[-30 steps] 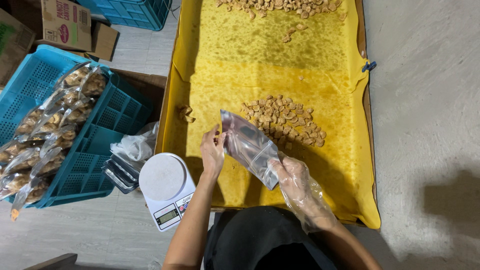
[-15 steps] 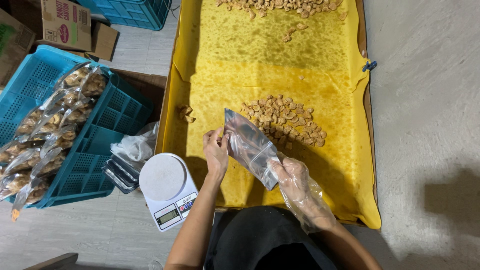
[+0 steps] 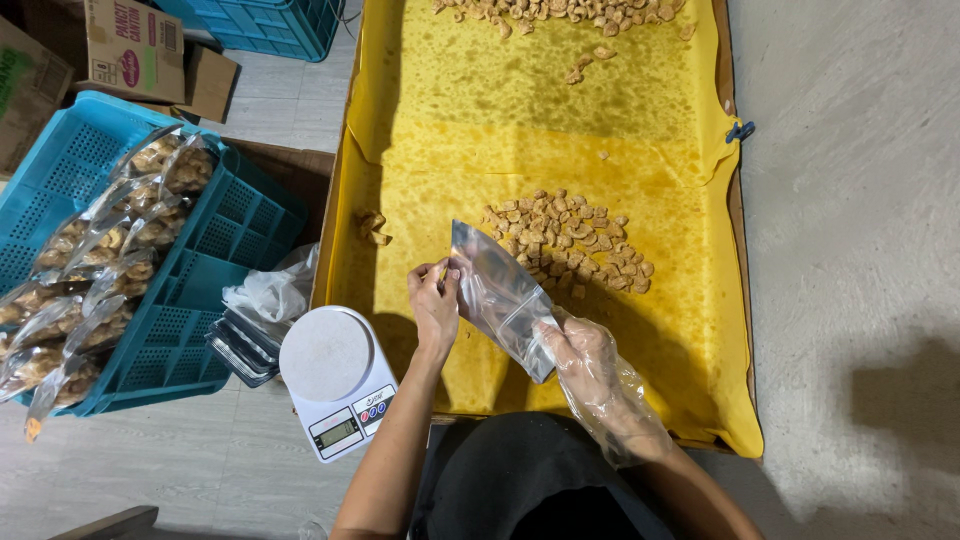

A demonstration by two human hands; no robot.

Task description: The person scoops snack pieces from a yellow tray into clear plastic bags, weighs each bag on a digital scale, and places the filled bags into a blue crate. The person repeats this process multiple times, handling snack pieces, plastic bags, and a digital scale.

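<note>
The clear bag (image 3: 500, 297) hung over the near part of the yellow tray (image 3: 700, 330), held between both hands above the oil-stained lining. Its long axis ran on a slant, from its upper corner by the left hand (image 3: 435, 305) down toward the right hand (image 3: 590, 365) closer to the body. The bare left hand pinched the bag's upper edge, fingers closed on the film. The right hand, inside a loose plastic glove, clasped the lower end of the bag from beneath. The bag looked empty, as far as the film let one tell. The pile of fried pieces (image 3: 570, 240) lay just beyond the bag, up and to the right of it, nearer the gloved right hand than the left. A few stray pieces (image 3: 372, 226) sat apart toward the tray's left wall. Left of the tray stood a white scale (image 3: 335, 380), nearest the left forearm, and farther left a blue crate (image 3: 170, 300) with filled bags (image 3: 95, 260)
</note>
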